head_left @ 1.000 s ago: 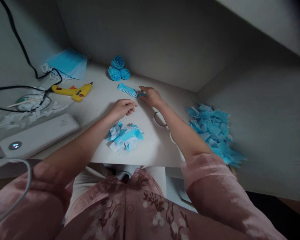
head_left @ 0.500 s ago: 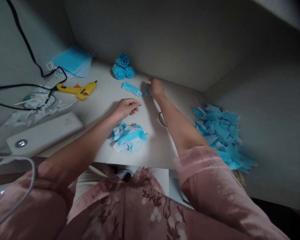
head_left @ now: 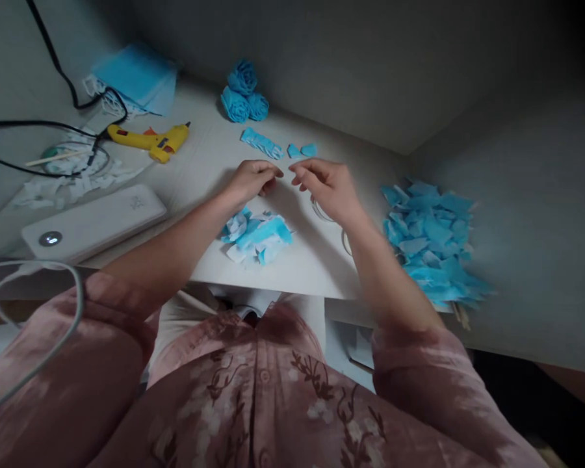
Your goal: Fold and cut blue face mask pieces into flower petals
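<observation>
Two blue pieces (head_left: 308,151) lie near left hand (head_left: 254,179) and right hand (head_left: 330,187), fingers curled, any grip unclear.

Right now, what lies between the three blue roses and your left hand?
In the head view, a row of overlapping blue pieces lies between the three blue roses and the left hand.

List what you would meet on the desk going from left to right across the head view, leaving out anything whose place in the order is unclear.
Thin wooden stick → yellow glue gun → three blue roses → two small blue pieces → large pile of blue scraps.
</observation>
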`<state>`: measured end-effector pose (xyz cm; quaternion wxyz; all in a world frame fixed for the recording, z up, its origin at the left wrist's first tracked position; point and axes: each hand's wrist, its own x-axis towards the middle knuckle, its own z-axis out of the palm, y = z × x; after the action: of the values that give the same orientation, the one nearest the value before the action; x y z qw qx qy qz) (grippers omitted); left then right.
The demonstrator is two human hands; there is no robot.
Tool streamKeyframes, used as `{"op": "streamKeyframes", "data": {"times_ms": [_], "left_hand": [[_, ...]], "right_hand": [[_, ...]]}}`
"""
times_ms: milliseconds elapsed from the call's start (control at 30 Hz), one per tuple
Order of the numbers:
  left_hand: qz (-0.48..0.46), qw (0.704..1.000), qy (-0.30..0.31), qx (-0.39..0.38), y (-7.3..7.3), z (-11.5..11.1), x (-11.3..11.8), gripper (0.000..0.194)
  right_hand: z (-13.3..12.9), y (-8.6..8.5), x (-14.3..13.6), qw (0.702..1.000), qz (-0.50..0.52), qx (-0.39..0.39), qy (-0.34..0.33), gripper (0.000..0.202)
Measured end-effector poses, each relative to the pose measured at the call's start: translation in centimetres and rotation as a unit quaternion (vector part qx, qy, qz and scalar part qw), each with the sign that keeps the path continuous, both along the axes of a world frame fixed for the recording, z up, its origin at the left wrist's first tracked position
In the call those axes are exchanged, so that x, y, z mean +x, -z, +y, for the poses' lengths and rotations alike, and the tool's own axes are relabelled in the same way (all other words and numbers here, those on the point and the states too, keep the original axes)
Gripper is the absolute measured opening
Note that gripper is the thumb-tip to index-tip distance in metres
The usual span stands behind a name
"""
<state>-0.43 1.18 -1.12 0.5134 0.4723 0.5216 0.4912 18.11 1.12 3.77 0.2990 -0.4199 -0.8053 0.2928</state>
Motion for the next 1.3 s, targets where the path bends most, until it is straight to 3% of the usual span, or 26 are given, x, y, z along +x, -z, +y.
{"op": "streamKeyframes", "data": {"times_ms": [133,300,400,500,567,667,767,833,933,1067,1133,1200,1300], "left_hand": [[-0.021,1.000,0.005,0.012,0.1,0.0,-0.3,0.018],[-0.022,1.000,0.007,0.015,-0.1,-0.1,-0.5,0.017],[-0.014,1.000,0.003,0.027,-0.1,-0.1,-0.6,0.018],[0.011,0.997,-0.019,0.072,-0.9,0.0,-0.9,0.018],[0.049,0.988,-0.049,0.135,-2.4,-0.3,-1.1,0.019],[0.138,0.957,-0.080,0.241,-6.2,-2.7,-1.4,0.019],[0.289,0.905,-0.020,0.311,-9.6,-6.8,-1.2,0.021],[0.349,0.878,0.073,0.318,-10.1,-9.4,-1.0,0.020],[0.425,0.838,0.172,0.296,-7.8,-11.9,-0.8,0.016],[0.541,0.763,0.141,0.325,-2.7,-13.4,-1.2,0.025],[0.564,0.729,0.139,0.361,-1.0,-13.8,-1.3,0.026],[0.572,0.710,0.142,0.385,0.0,-14.1,-1.2,0.027],[0.573,0.715,0.138,0.376,0.6,-14.2,-1.0,0.027]], "right_hand": [[-2.9,0.0,1.0,0.991,0.060,-0.082,-0.090,0.041],[-4.1,0.1,0.5,0.981,0.049,-0.089,-0.168,0.035],[-3.7,0.8,-0.3,0.978,0.055,-0.090,-0.178,0.030],[-2.9,1.8,-1.1,0.978,0.082,-0.126,-0.145,0.034],[-2.2,2.6,-1.4,0.971,0.119,-0.162,-0.130,0.040],[-1.4,3.8,-1.7,0.960,0.180,-0.183,-0.110,0.044],[-1.3,4.7,-1.8,0.953,0.222,-0.191,-0.073,0.048],[-1.5,4.9,-1.7,0.952,0.235,-0.187,-0.057,0.048],[-2.0,4.7,-1.5,0.948,0.254,-0.183,-0.049,0.046],[-2.1,4.6,-1.3,0.945,0.273,-0.174,-0.040,0.049],[-1.9,4.6,-1.2,0.948,0.273,-0.162,-0.029,0.052],[-1.8,4.7,-1.2,0.951,0.270,-0.149,-0.018,0.055],[-1.9,4.7,-1.4,0.954,0.269,-0.136,-0.004,0.057]]}}
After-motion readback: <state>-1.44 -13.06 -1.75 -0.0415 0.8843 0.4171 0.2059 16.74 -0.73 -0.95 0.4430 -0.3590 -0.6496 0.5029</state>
